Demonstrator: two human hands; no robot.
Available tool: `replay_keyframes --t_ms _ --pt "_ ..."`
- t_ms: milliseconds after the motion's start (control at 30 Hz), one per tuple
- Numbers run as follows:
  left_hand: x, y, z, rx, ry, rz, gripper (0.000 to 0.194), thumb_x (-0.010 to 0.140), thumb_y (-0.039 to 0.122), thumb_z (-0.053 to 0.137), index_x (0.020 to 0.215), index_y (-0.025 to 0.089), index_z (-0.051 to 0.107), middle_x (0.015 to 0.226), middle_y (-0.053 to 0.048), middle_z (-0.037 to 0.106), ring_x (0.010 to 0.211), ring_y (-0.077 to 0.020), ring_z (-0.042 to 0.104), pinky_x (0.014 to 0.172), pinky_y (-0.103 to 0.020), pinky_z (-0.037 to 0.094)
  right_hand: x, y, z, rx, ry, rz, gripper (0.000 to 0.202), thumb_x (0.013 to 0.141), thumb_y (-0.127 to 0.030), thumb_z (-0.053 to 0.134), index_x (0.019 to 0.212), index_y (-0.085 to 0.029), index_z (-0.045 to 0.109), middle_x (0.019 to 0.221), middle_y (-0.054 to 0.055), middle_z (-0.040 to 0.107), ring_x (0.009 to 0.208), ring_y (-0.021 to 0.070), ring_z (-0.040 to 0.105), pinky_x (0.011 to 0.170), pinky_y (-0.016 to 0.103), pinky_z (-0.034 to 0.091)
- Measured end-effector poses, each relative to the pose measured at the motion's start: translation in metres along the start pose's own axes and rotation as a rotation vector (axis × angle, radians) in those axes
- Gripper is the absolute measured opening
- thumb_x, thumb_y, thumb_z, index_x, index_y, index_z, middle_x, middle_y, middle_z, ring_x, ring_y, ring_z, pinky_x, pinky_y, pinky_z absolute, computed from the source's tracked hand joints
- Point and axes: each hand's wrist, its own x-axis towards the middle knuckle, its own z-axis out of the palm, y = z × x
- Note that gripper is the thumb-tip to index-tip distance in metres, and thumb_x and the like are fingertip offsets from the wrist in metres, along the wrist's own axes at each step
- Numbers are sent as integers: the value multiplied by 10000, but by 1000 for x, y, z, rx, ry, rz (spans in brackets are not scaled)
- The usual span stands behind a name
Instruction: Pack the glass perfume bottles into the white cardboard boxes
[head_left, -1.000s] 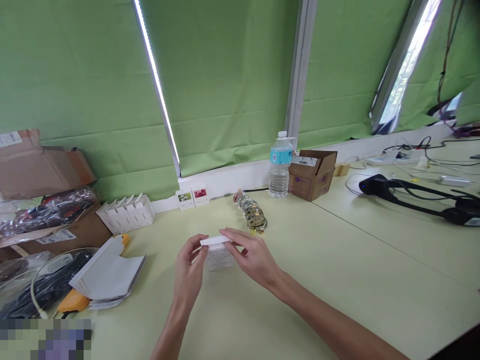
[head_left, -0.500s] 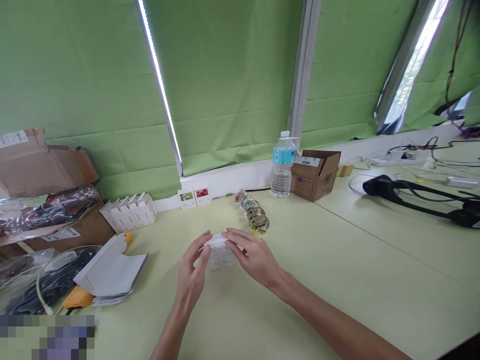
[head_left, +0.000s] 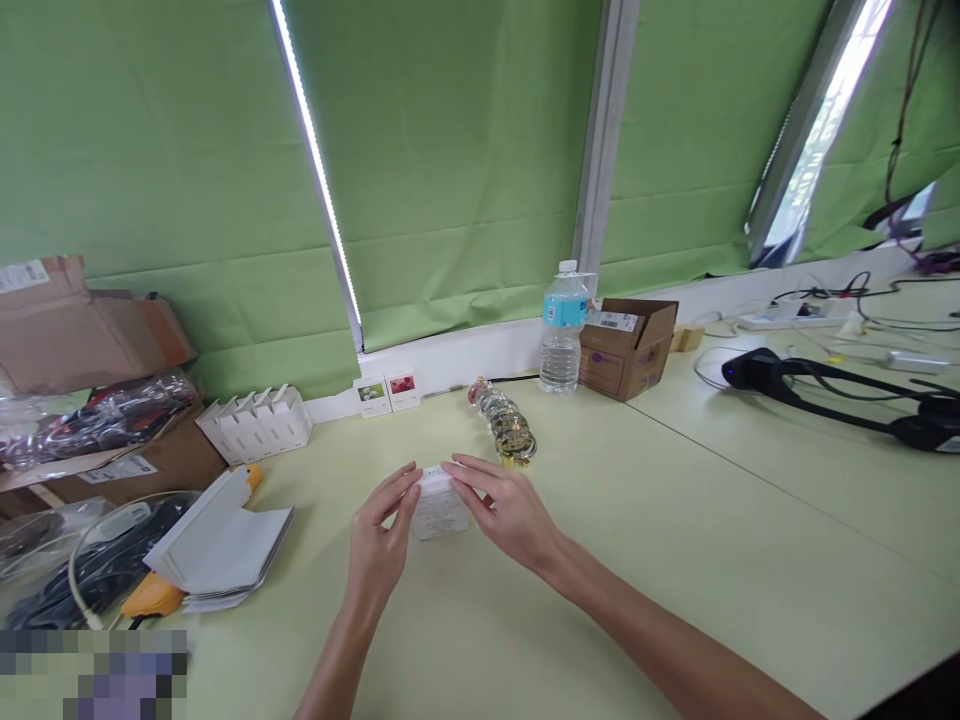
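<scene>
A small white box (head_left: 440, 510) with fine print on its front stands on the table in front of me. My left hand (head_left: 381, 530) pinches its upper left edge between thumb and fingers. From the opposite side, my right hand (head_left: 517, 515) has its fingertips on the upper right edge, with the thumb bent below them. Just behind the right fingers lies a row of metal bangles or rings (head_left: 512, 432), gold and silver in colour. Two small white boxes with pictures (head_left: 386, 393) stand farther back against the ledge.
Left of me are white open-topped boxes (head_left: 255, 425), folded white card (head_left: 232, 550), an orange device (head_left: 154, 595) and cardboard cartons (head_left: 90, 330). At the back stand a water bottle (head_left: 562, 335) and a brown box (head_left: 628, 350). A black headset (head_left: 832, 395) lies right, near cables.
The view has shifted very slightly. Both hands stay at the top of the white box, the left thumb a touch higher, and the print on the front looks clearer.
</scene>
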Motion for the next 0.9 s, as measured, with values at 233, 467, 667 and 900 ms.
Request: replay_keyframes --t_ms 233,467,667,900 --pt "-3 -7 -5 215 -12 186 342 857 355 547 1194 319 598 1361 -23 515 1230 -222 503 962 -357 486 -1 3 1 -162 -25 -39 371 945 -349 413 1291 -306 539 1318 43 554 1033 213 636 808 332 535" --pt "-3 -23 -1 349 0 302 375 877 314 523 1252 332 536 1312 -24 555 1192 -211 536 985 -363 472 -1 4 6 -272 -51 -68 363 952 -325 391 1270 -298 564 1323 65 548 964 224 660 746 323 530" --pt "-6 -23 6 248 31 195 329 884 357 493 1195 276 561 1239 -74 556 1117 -209 565 883 -346 521 -2 3 6 -275 -83 -45 405 960 -288 351 1348 -303 467 1289 68 576 966 216 652 733 305 508" --pt "-8 -10 10 187 144 -32 492 802 469 580 1219 236 466 1045 -69 600 800 -187 622 698 -335 515 -9 0 17 -78 -179 245 673 888 -338 474 1475 -212 169 1126 124 658 865 241 672 691 310 485"
